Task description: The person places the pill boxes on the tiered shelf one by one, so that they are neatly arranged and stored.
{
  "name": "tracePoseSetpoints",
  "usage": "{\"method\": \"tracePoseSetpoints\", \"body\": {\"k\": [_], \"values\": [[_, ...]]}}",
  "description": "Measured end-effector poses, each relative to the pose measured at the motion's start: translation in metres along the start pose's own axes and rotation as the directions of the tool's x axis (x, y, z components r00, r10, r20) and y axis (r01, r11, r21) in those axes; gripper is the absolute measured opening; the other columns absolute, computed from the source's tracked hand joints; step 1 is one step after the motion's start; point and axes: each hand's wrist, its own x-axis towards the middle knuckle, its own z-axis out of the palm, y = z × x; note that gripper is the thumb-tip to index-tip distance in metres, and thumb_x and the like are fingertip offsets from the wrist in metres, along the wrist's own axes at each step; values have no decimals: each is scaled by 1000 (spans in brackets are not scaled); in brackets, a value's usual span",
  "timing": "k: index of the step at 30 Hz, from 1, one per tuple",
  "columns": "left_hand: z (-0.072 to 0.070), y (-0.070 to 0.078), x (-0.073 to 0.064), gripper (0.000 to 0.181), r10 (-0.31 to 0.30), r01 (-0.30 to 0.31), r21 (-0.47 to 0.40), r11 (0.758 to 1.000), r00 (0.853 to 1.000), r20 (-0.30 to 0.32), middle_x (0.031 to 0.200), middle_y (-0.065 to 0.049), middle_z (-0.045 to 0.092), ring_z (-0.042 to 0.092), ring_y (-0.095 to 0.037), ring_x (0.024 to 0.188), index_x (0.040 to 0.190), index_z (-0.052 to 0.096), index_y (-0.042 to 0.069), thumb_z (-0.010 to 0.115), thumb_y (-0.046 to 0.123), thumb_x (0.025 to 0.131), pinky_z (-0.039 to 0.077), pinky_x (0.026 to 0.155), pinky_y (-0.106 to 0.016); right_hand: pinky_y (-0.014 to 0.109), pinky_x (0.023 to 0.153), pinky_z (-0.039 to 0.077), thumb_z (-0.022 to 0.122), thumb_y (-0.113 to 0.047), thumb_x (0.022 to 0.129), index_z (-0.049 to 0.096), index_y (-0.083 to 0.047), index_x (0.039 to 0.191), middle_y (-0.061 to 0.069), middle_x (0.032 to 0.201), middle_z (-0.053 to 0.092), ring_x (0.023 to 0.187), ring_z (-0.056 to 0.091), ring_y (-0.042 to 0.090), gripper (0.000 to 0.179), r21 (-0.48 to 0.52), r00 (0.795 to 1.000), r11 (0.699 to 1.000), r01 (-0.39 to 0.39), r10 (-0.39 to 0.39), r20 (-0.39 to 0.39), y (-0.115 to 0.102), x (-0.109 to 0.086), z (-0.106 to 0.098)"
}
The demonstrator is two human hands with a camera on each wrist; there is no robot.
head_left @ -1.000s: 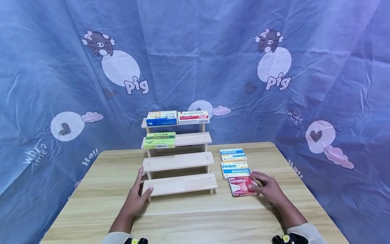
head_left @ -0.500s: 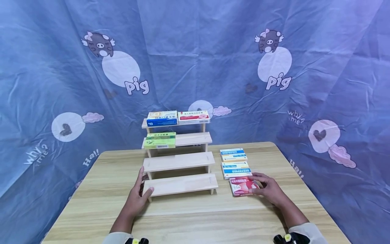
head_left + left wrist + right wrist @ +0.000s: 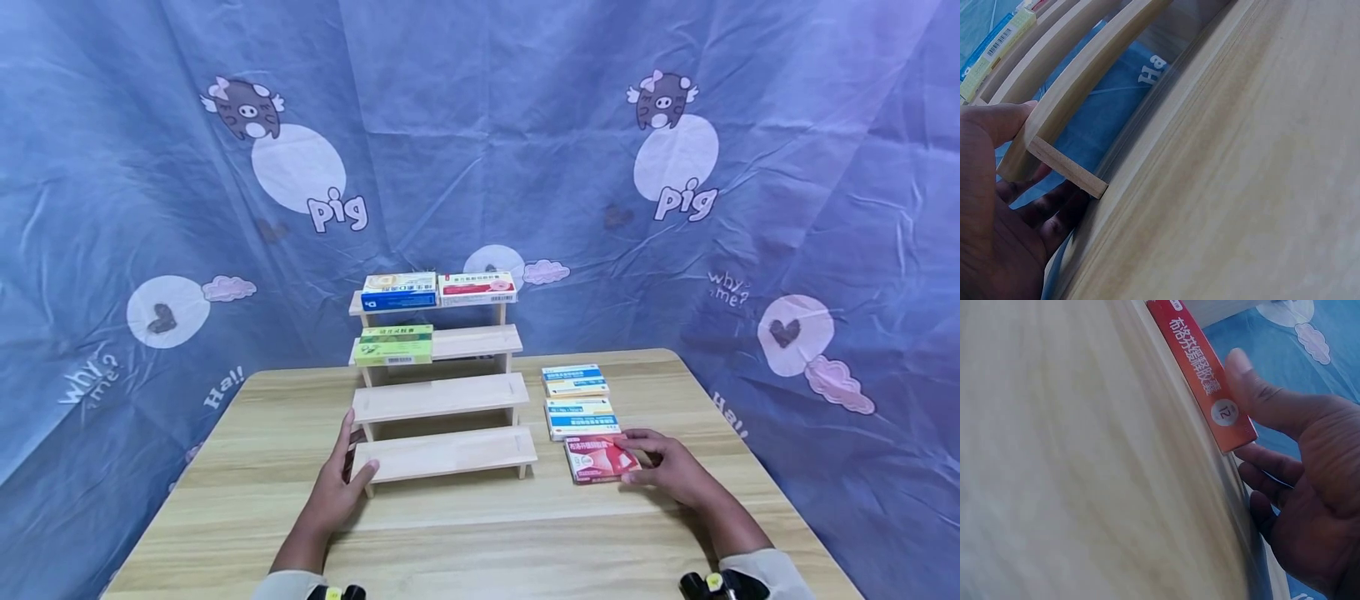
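My left hand [image 3: 341,483] grips the left end of the lowest shelf of a wooden stepped rack [image 3: 450,454]. In the left wrist view its thumb lies over the board [image 3: 1079,94], with the fingers beside and below, next to a leg [image 3: 1066,165]. A red medicine box [image 3: 592,458] lies flat on the table right of the rack. At its right end is my right hand [image 3: 667,467], the thumb by the near corner and a finger at the far one. In the right wrist view the fairly straight thumb overlaps the edge of the red box [image 3: 1200,378], and the other fingers are loosely bent past its end.
Two blue-and-white medicine boxes lie beyond the red one, a nearer box [image 3: 581,419] and a farther box [image 3: 574,381]. On the rack's top shelf sit a blue box [image 3: 397,292] and a red-and-white box [image 3: 477,287]; a green box [image 3: 393,346] is one level lower. A blue curtain [image 3: 480,167] hangs behind the table [image 3: 480,550].
My right hand has drawn slightly to the right, and its thumb has slid from the red box's top to the near right corner. The left hand keeps its place on the rack.
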Motion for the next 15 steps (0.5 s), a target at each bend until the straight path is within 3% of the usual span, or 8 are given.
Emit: {"method": "tracePoseSetpoints", "body": {"k": [2, 4, 8, 15], "values": [[0, 1, 0, 94, 0, 0, -3, 1000, 1000, 3, 173, -29, 35, 39, -56, 158, 178, -3, 28, 64, 22, 112, 33, 125, -70, 12, 104, 42, 97, -16, 79, 75, -2, 137, 30, 152, 61, 145, 52, 58, 64, 1, 1000, 1000, 10, -10, 5, 1, 1, -1], [-1, 1, 0, 94, -1, 1, -5, 1000, 1000, 4, 173, -29, 35, 39, -56, 158, 178, -3, 27, 64, 22, 112, 33, 125, -70, 7, 101, 40, 98, -15, 78, 75, -1, 137, 30, 151, 61, 144, 52, 59, 65, 0, 1000, 1000, 26, -26, 8, 1, 1, -1], [-1, 0, 0, 94, -9, 9, -15, 1000, 1000, 4, 174, -29, 35, 38, -54, 159, 178, -2, 29, 64, 22, 112, 32, 127, -69, 10, 101, 43, 99, -15, 76, 76, -3, 136, 30, 150, 63, 142, 54, 58, 65, -23, 999, 999, 32, -31, 5, -2, 0, -3], [-2, 1, 1, 94, -11, 12, -25, 1000, 1000, 14, 176, -29, 30, 34, -57, 159, 178, -3, 29, 64, 23, 112, 30, 127, -71, 16, 94, 50, 99, -16, 77, 76, -5, 138, 27, 151, 64, 138, 60, 49, 65, -44, 999, 998, -35, 34, -5, -4, -2, -6]]}}
